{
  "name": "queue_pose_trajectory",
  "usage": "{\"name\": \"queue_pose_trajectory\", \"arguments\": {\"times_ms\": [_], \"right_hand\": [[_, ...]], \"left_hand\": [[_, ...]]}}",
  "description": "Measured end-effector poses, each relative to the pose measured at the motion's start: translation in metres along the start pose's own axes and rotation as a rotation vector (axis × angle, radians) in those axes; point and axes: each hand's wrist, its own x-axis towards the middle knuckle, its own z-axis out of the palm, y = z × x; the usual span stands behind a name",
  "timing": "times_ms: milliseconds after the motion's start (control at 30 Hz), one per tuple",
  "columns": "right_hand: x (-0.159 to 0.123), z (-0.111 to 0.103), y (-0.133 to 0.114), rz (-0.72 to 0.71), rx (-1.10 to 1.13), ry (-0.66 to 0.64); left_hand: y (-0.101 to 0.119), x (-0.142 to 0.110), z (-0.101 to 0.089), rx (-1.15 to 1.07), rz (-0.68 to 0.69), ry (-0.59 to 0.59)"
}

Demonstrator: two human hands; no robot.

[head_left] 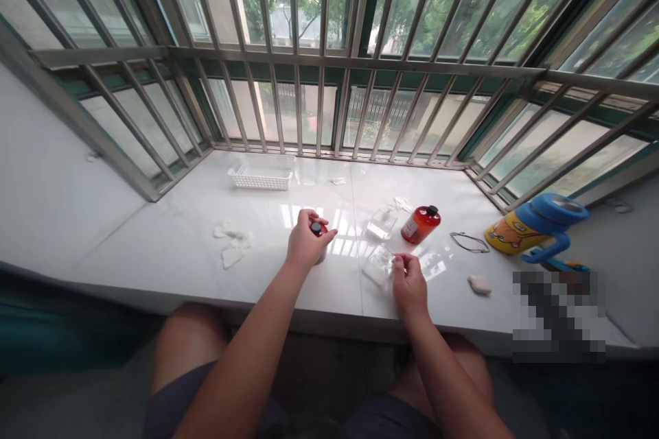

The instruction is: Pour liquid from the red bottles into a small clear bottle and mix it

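My left hand point(307, 239) is closed round a small bottle with a dark cap point(316, 227), held upright on the white sill point(206, 247). My right hand point(409, 282) pinches the edge of a clear plastic bag point(379, 263) lying flat on the sill. Just beyond it lies a second clear bag point(382, 223). A red bottle with a black cap point(420, 223) lies on its side to the right of that bag.
A white slotted basket point(261, 174) stands near the window bars. Crumpled tissue point(231, 241) lies left; a wire loop point(469, 242), a small pale lump point(480, 284) and a yellow-and-blue jug point(535, 228) lie right. My bare knees are below the sill.
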Motion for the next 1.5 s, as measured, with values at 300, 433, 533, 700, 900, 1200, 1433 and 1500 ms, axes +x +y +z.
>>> {"name": "queue_pose_trajectory", "arguments": {"times_ms": [300,433,533,700,900,1200,1433,1500], "right_hand": [[-0.0012,0.0007,-0.0003,-0.004,-0.024,0.018],[-0.0011,0.0007,-0.0005,-0.008,-0.017,0.024],[-0.0009,0.001,-0.0002,-0.01,-0.011,0.027],[-0.0004,0.0014,0.0003,-0.011,-0.001,0.035],[0.0001,0.0015,0.0008,-0.01,0.012,0.051],[0.001,0.0021,0.0027,-0.017,-0.003,0.015],[0.001,0.0018,0.0021,-0.012,-0.02,0.013],[0.0007,0.0015,0.0012,-0.017,-0.022,0.017]], "left_hand": [[0.0001,-0.0002,-0.0003,0.054,0.063,-0.008],[0.0002,0.0005,-0.0003,0.069,-0.003,0.035],[0.0001,0.0012,0.0005,0.094,0.088,0.018],[-0.0001,0.0011,0.0022,0.083,0.036,0.04],[-0.0001,0.0015,0.0008,0.109,0.092,0.015],[-0.0035,0.0005,0.0034,0.064,0.023,0.062],[0.0002,0.0025,0.0012,0.093,0.088,-0.006],[0.0002,0.0015,0.0013,0.087,0.039,0.006]]}}
